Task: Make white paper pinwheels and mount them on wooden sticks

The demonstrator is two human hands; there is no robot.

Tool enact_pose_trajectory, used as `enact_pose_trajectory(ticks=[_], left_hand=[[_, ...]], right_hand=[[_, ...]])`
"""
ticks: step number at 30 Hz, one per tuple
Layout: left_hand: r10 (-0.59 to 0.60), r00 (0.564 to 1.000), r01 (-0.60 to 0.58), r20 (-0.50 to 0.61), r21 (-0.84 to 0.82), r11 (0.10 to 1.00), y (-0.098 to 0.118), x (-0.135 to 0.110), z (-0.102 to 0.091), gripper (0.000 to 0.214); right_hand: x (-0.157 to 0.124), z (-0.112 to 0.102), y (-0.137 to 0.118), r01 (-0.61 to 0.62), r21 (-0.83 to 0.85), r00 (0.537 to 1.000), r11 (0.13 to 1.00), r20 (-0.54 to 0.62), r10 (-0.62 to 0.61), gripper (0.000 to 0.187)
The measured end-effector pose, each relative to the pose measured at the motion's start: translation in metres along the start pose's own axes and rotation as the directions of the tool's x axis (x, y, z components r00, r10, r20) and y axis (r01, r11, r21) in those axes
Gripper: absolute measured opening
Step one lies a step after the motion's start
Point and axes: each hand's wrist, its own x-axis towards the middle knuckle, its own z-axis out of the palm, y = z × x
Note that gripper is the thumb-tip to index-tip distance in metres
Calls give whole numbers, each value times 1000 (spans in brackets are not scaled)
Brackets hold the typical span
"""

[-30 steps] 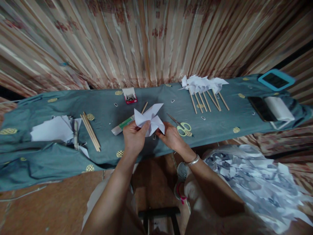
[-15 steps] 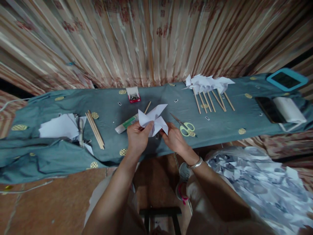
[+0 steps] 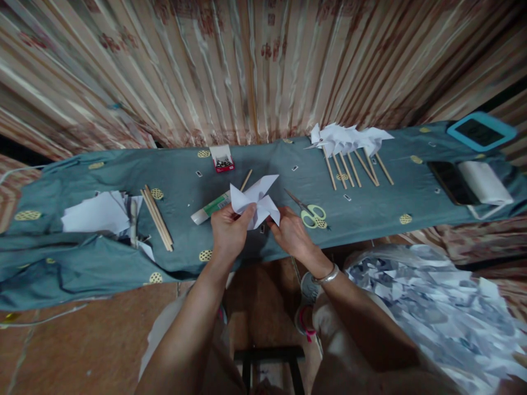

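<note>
Left hand (image 3: 228,233) and right hand (image 3: 292,236) were both pinched onto the white paper pinwheel (image 3: 257,200), above the blue cloth (image 3: 370,206). Scissors (image 3: 312,213) lay at its 3 o'clock. Likely best: folded tips pinned at centre, light pressure.

Head-worn view, forward and downward

Scissors (image 3: 309,210) right of pinwheel (image 3: 256,200), on table (image 3: 370,208)

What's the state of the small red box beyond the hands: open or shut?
Open: the red box has its white flap folded back; small dark metal bits show inside.
</note>
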Motion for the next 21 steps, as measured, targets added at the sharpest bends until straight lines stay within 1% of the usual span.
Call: enact_pose_trajectory(ticks=[3, 8, 14, 17, 21], left_hand=[[11, 1000, -11, 2, -9, 1000, -1, 0, 0, 17], [22, 1000, -22, 5, 21, 1000, -5, 1, 1, 17], [36, 999, -36, 1, 38, 999, -6, 3, 1, 18], [53, 999, -53, -6, 58, 997, -4, 4, -1, 19], [79, 997, -78, -9, 45, 996, -3, 7, -2, 20]], right_hand=[[-2, -1, -4, -4, -48, 1000, 999, 18, 5, 20], [-2, -3, -6, -26, -89, 999, 996, 43, 30, 19], [1, -4, -9, 8, -134, 999, 991, 46, -2, 26], [0, -7, -11, -1, -133, 996, 991, 84, 12, 25], [0, -12, -13, -14, -115, 991, 993, 134, 30, 25]])
